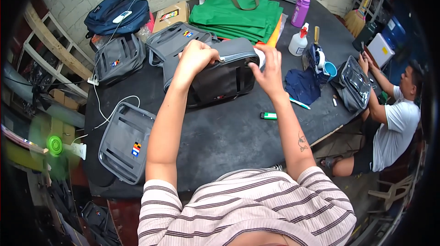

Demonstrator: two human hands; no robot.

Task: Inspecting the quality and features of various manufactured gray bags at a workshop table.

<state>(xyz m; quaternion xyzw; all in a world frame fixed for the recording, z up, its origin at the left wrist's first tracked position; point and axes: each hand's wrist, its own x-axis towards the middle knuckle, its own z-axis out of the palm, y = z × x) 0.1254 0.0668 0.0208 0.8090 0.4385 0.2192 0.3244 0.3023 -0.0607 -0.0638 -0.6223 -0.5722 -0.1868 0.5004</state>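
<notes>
A dark grey bag [224, 81] stands on the black table in front of me, its zipper running along the top edge. My left hand [197, 58] is closed at that zipper, the fingers pinched beside a silver pull [222, 59]. At the bag's right upper corner, my right hand [270, 65] holds the edge, thumb at the front and fingers curled over the far side. Part of those fingertips is hidden. Close behind is another grey bag [169, 40] with a small coloured flag patch. A flat grey bag panel [126, 140] lies left of my left forearm.
Green fabric bags [233, 14] are stacked at the back, near a purple bottle [300, 10] and a white spray bottle [299, 42]. A green box [269, 116] lies by my right forearm. A fan [55, 145] stands left; a co-worker [394, 113] sits right, holding a phone.
</notes>
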